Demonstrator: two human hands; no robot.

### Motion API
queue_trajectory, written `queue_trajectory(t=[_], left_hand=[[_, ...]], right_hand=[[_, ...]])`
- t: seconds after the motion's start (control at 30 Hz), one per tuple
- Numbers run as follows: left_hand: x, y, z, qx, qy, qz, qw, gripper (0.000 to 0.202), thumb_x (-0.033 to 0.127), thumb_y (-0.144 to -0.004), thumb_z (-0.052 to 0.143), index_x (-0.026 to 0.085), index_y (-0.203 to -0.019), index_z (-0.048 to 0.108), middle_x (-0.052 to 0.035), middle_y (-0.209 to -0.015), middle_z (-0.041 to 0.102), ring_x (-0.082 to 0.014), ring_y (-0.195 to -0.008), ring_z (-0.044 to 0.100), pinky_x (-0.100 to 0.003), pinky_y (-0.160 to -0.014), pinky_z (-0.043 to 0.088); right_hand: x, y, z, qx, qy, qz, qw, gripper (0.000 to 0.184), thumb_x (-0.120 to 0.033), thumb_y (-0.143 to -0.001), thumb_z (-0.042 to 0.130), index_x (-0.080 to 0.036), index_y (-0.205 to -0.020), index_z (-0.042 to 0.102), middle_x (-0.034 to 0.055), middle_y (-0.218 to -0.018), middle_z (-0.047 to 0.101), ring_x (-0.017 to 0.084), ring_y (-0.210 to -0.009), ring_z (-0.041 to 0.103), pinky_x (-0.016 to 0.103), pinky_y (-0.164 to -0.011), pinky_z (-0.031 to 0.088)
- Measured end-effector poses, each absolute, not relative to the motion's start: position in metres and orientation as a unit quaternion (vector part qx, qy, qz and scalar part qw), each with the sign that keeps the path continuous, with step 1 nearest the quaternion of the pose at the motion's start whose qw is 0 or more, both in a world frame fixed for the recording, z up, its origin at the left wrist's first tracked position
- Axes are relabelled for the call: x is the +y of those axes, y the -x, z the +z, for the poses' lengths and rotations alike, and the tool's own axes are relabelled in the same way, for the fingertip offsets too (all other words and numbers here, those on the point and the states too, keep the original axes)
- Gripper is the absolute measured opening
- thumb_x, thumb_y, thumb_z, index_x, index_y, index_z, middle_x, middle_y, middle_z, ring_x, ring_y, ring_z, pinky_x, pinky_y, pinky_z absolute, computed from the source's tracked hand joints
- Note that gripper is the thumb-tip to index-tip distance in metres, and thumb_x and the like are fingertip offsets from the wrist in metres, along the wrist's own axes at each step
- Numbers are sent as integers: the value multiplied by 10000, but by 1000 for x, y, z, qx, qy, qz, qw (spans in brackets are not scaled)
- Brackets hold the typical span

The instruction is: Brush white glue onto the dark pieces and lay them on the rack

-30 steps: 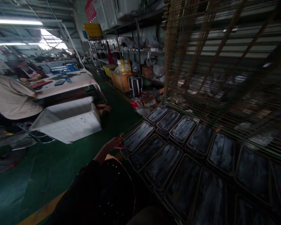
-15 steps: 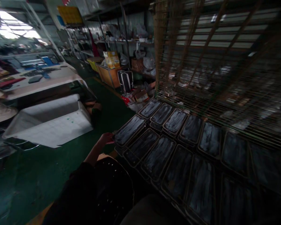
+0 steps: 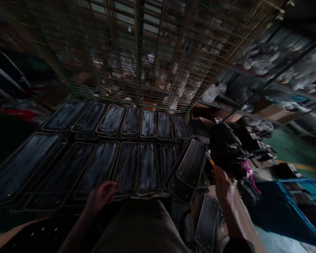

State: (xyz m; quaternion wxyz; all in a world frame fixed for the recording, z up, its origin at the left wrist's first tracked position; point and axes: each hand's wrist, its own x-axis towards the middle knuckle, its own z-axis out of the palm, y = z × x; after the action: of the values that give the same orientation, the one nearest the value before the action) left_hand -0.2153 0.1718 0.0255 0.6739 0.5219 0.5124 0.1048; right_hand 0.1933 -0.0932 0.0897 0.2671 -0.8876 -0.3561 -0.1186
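My right hand point(image 3: 223, 184) is closed around a yellow-handled brush point(image 3: 212, 161), whose pale tip points up and left. That tip is beside a dark rounded panel point(image 3: 192, 165) lying tilted on another panel at the right end. My left hand point(image 3: 102, 195) has its fingers curled together over the near edge of the front row; blur hides whether anything is in them. Several dark panels point(image 3: 147, 165) with pale rims lie side by side in two rows. Whitish streaks cover their faces, while the tilted panel looks plain.
A tall wire rack point(image 3: 136, 70) rises behind the panels. More dark panels point(image 3: 206, 221) lean low by my right arm. A blue-framed bin point(image 3: 281, 207) stands at the right, near shelves point(image 3: 268, 80) with plastic bags. At lower left is a black studded seat point(image 3: 42, 233).
My view has swung to the right. The left hand has left the far-left panel's edge and is now before the front row. My right hand with the brush has come into view.
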Motion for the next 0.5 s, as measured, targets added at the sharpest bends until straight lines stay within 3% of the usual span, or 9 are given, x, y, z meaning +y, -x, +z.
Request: queue_trajectory(t=[0.1, 0.2, 0.3, 0.5], left_hand=[[125, 130, 43, 404, -642, 51, 650, 489, 652, -713, 693, 210, -915, 639, 28, -666, 645, -154, -562, 617, -233, -449, 456], [92, 42, 65, 369, -713, 3, 597, 369, 505, -851, 640, 175, -1018, 647, -41, -894, 688, -180, -756, 665, -295, -618, 547], [74, -9, 79, 390, -722, 3, 571, 331, 359, -917, 598, 177, -1194, 590, -89, -1177, 617, -210, -1005, 629, -391, -839, 550], [59, -41, 77, 430, -725, 5, 538, 356, 348, -914, 603, 190, -1231, 573, -97, -1244, 585, -230, -1073, 605, -418, -885, 535]], right_hand=[[-95, -224, 85, -355, 881, -74, 305, 479, -490, -988, 370, -187, -1289, 587, 80, -1025, 730, 200, -799, 701, 274, -656, 521], [-90, -260, 81, -376, 871, -43, 315, 461, -475, -990, 367, -182, -1266, 593, 71, -995, 740, 200, -794, 709, 277, -668, 530], [-80, -294, 75, -412, 861, -56, 292, 430, -463, -992, 379, -191, -1219, 623, 75, -1018, 738, 211, -848, 709, 282, -697, 526], [-63, -327, 61, -472, 846, -69, 241, 370, -396, -1008, 382, -201, -1201, 630, 75, -1120, 713, 205, -883, 706, 250, -642, 487]])
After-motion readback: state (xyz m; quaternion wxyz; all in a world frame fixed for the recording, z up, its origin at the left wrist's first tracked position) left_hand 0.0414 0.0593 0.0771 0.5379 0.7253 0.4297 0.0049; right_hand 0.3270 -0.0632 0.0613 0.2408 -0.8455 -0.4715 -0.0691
